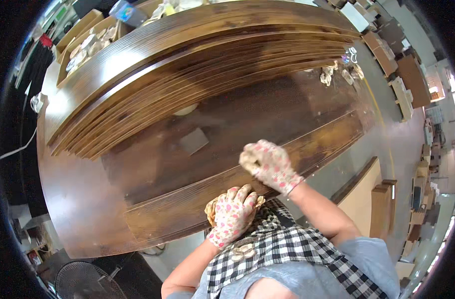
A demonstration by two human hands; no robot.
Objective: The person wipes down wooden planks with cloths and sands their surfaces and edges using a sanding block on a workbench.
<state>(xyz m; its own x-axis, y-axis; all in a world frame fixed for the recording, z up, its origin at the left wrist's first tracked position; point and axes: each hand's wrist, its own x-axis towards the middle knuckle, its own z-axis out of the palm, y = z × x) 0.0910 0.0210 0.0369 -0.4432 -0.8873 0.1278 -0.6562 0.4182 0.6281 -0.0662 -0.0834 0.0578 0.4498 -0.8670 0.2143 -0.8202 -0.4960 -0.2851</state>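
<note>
1. The board (227,182), long, brown and grained, lies flat on the desk (78,199), along the side nearest the person; its left end sits nearer the person's side of the desk than its right end, which slants away.
2. The left hand (232,212), in a pale glove with pink spots, is at the board's near edge, left of the board's middle; its fingers are bent over a crumpled tan cloth (212,212), which it holds against the board.
3. The right hand (270,164), gloved alike, is over the board, just right of its middle; its fingers are curled in and blurred; I cannot tell whether they hold anything, nor whether they touch the board.
4. Beyond the board, bare of it, a grey square (194,141) lies on the desk; farther beyond is a pale disc (186,109), partly hidden by the stack (207,60) of similar brown boards.
5. Beyond the board's right end, near the stack's right end, lie crumpled scraps (328,73); far beyond the board's left end stands a box (95,47) of scraps, with a blue tub (128,13) near it.
6. On the near side of the board's left end is a fan (88,281); the person's checked apron (267,249) is close to the board's near edge.
</note>
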